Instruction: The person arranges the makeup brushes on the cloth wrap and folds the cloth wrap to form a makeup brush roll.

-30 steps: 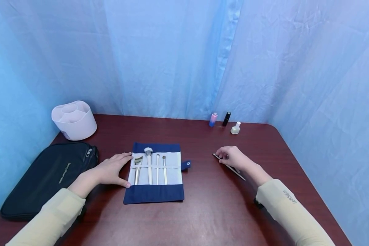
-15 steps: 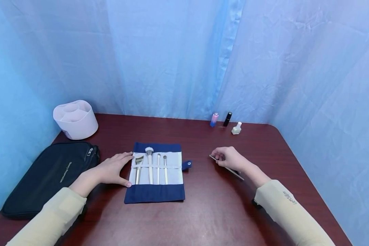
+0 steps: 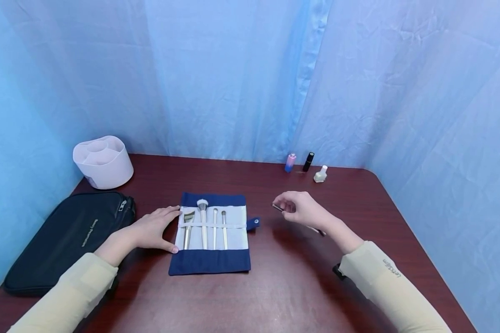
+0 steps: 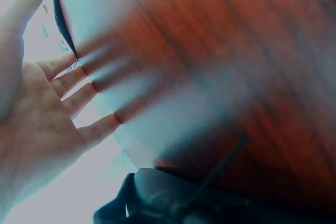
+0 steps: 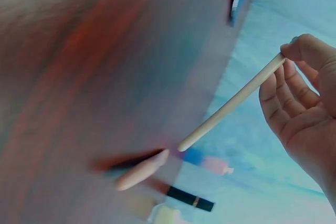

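A navy brush roll (image 3: pixel 208 262) with a pale inside lies unfolded on the table. Several makeup brushes (image 3: pixel 203 226) stand side by side under its strap. My left hand (image 3: pixel 152 229) rests at the roll's left edge, fingers stretched and thumb apart along the side. My right hand (image 3: pixel 304 208), to the right of the roll, pinches a slim makeup brush (image 5: pixel 231 102) between thumb and fingertips. Its pale handle slants down from the fingertips in the right wrist view; its head is hidden there. Below on the table lies a short pinkish piece with a dark end (image 3: pixel 316 230).
A black zipped case (image 3: pixel 62 245) lies at the left, with a white compartment organizer (image 3: pixel 104 166) behind it. At the back right stand a pink-and-blue bottle (image 3: pixel 290 163), a black tube (image 3: pixel 308 162) and a nail polish bottle (image 3: pixel 321 174). Curtains (image 3: pixel 233 83) hang behind the table.
My right hand has lifted the slim brush off the table and moved left towards the roll. The short piece is left behind on the table. My left hand has stayed put.
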Demonstrator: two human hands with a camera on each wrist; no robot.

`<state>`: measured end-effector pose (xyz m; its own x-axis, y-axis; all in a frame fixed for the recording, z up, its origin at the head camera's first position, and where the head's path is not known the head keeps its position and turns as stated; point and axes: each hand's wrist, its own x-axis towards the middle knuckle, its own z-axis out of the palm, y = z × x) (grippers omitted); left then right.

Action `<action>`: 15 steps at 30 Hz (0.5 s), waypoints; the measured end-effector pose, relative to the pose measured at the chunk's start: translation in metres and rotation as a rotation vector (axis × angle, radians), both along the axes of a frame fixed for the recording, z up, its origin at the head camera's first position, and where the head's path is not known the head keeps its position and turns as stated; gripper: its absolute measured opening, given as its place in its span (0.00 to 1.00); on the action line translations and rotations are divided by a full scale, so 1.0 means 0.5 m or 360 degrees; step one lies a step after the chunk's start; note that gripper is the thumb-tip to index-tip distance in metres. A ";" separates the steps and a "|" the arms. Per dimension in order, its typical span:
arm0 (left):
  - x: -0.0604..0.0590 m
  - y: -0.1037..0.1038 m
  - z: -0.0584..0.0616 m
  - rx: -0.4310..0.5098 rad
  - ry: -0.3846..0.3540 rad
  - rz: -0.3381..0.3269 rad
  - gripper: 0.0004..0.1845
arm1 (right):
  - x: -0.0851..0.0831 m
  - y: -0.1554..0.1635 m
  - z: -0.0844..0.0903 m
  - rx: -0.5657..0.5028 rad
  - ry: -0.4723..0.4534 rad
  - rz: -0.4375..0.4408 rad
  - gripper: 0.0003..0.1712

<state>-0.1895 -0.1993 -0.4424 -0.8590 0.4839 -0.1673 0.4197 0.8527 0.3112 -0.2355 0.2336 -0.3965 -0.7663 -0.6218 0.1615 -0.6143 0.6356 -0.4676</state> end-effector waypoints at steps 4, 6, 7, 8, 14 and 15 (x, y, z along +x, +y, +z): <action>0.001 0.001 0.001 0.0001 -0.0002 0.0000 0.58 | 0.000 -0.015 0.023 -0.0026 0.0073 0.0023 0.17; 0.001 0.002 0.001 0.0007 0.0000 -0.0004 0.57 | -0.001 -0.023 0.035 -0.0054 0.0104 0.0037 0.17; 0.001 0.003 0.002 0.0010 -0.0002 -0.0002 0.57 | -0.002 -0.028 0.041 -0.0068 0.0111 0.0039 0.17; 0.000 0.002 0.001 0.0013 -0.0002 -0.0004 0.57 | -0.003 -0.032 0.046 -0.0082 0.0122 0.0042 0.17; -0.002 0.001 -0.001 -0.0001 0.0003 -0.0004 0.58 | -0.013 -0.062 0.075 -0.0211 0.0108 0.0009 0.18; -0.002 0.001 -0.001 -0.0002 0.0007 -0.0004 0.58 | -0.015 -0.067 0.078 -0.0236 0.0097 -0.0010 0.18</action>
